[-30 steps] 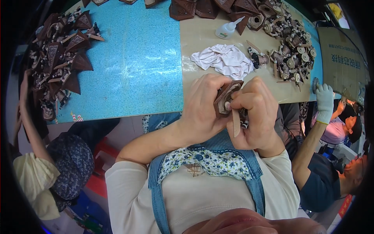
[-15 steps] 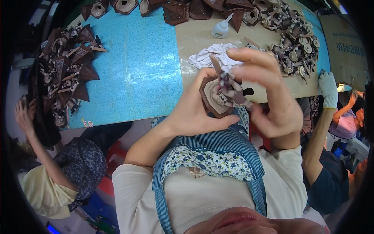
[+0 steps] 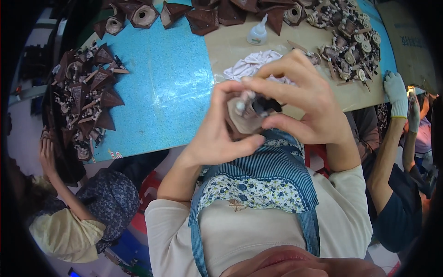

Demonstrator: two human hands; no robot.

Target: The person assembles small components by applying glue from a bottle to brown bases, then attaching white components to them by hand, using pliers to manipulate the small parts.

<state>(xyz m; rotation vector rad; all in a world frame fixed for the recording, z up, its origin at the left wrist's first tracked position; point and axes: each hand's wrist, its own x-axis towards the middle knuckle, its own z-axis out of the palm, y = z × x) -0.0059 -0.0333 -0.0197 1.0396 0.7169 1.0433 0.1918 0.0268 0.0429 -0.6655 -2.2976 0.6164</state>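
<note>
My left hand (image 3: 210,131) is wrapped round a brown faceted base (image 3: 243,123) with a pale, hollowed top, held above the table's near edge. Over the base, my right hand (image 3: 311,99) closes its thumb and fingers round a small painted figurine (image 3: 264,106), pale with a black part. The figurine is blurred and partly hidden by my fingers. From here I cannot tell whether it is fixed to the base. Just beyond my hands lies a crumpled white cloth (image 3: 251,63), and past it stands a white squeeze bottle (image 3: 257,33) with a pointed nozzle.
Brown faceted bases (image 3: 203,21) line the far edge. Heaps of figurine pieces lie at the right (image 3: 348,46) and left (image 3: 87,92) of the blue-and-tan table (image 3: 161,87). A cardboard box (image 3: 408,46) stands far right. Co-workers sit on both sides, one wearing a white glove (image 3: 395,92).
My right fingers have come in from beside the figurine and closed over it. The figurine has turned, so its upright blade-like piece no longer shows. Both hands have shifted slightly left.
</note>
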